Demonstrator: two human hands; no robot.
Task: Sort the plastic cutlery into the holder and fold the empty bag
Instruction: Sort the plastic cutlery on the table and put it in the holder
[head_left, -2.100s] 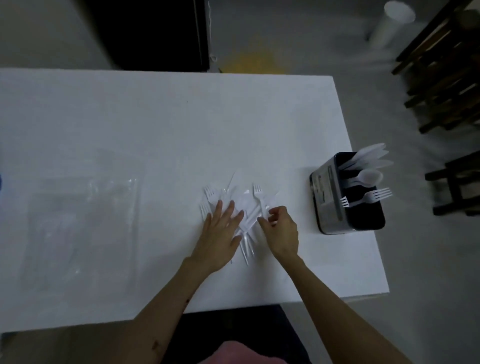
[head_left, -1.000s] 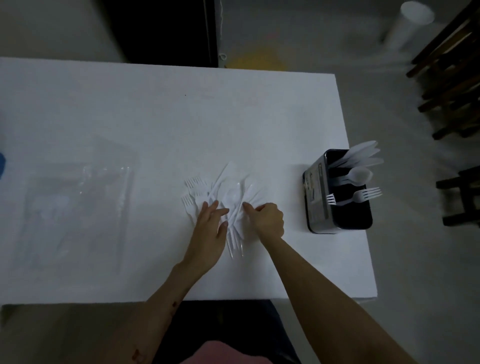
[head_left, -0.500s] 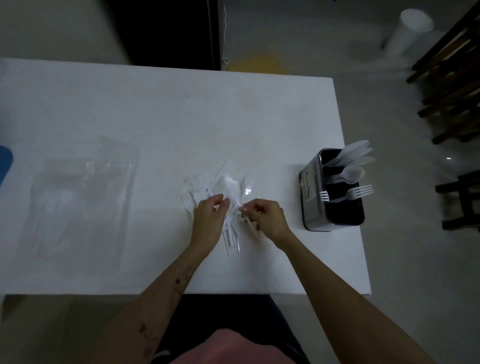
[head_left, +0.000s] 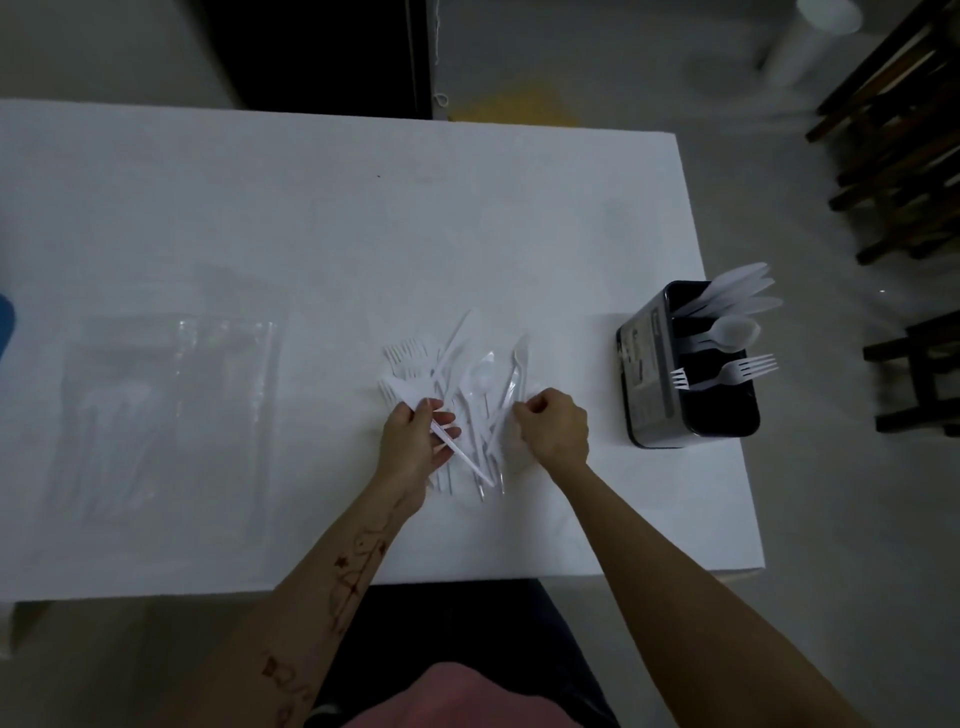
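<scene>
A loose pile of white plastic cutlery (head_left: 467, 379), forks, knives and a spoon, lies on the white table (head_left: 337, 223) just in front of me. My left hand (head_left: 415, 441) grips a white knife at the pile's left side, its blade pointing up-left. My right hand (head_left: 553, 428) pinches a piece of cutlery at the pile's right edge; which kind I cannot tell. The black cutlery holder (head_left: 685, 374) stands near the table's right edge with knives, a spoon and forks sticking out. The clear plastic bag (head_left: 166, 415) lies flat at the left.
Dark wooden chairs (head_left: 904, 145) stand on the floor to the right of the table. A white cylinder (head_left: 810, 36) stands on the floor at the back right. A blue object (head_left: 5, 327) shows at the left frame edge.
Both hands went from resting flat on the pile to picking pieces out of it. My left hand has lifted a knife, my right has closed on a piece at the right.
</scene>
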